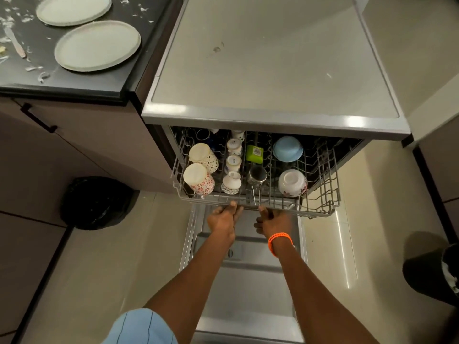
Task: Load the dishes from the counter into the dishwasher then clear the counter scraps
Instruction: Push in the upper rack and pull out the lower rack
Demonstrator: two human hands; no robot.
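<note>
The front rail of the upper rack point(320, 212) is being gripped by both hands: the left hand point(223, 219) is curled over the rail near its middle, and the right hand point(273, 220), with an orange band point(279, 240) at the wrist, is clasped on the rail just beside it. The rack is being held partly drawn out of the dishwasher point(270, 70), above the lowered door point(248, 281). Inside the rack, two patterned cups point(200, 167) are lying at the left, small white cups point(233, 162) are standing in the middle row, a green container point(254, 153) and a steel cup point(257, 175) are sitting beside them, and a blue bowl point(288, 148) and a white bowl point(292, 182) are resting upturned at the right. On the dark counter point(74, 80) at the upper left, two pale plates point(97, 45) are lying apart from the dishwasher, with white scraps point(33, 68) scattered around them. A black bin point(96, 202) is standing on the floor below the counter.
</note>
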